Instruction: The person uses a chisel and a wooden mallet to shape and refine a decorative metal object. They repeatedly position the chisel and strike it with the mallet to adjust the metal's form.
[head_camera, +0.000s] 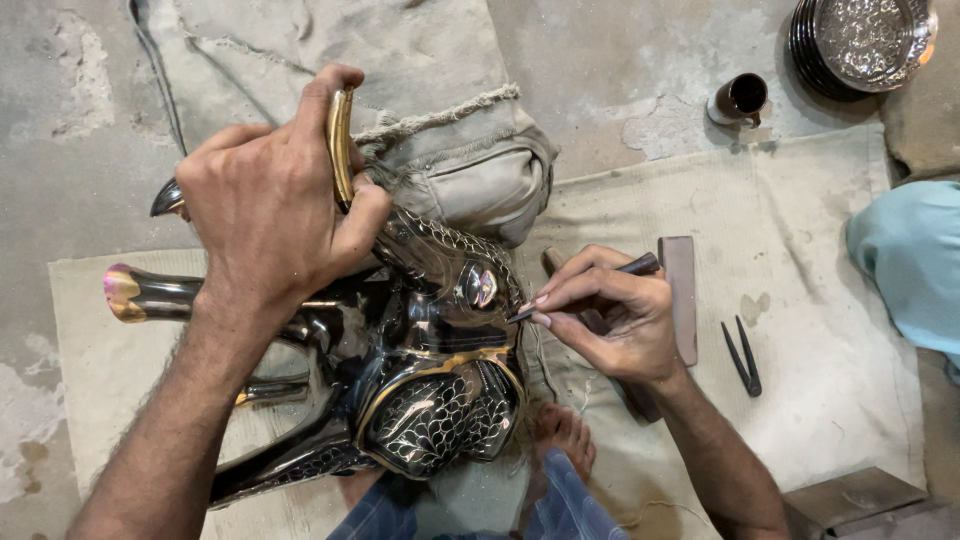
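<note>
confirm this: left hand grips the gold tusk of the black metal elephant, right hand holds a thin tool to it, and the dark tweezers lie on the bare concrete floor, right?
Not quite. The head view shows the tweezers lying on the pale cloth mat, not bare concrete. The rest holds: left hand grips the gold tusk, right hand holds the thin tool to the elephant.

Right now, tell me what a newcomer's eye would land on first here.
The glossy black metal elephant figure with gold trim and engraved scale patterns fills the centre, lying on a pale cloth. The left hand grips its golden tusk, while the right hand presses a thin engraving tool against the head. At top right sits a stack of embossed metal plates, and black tweezers lie on the cloth at right.
</note>
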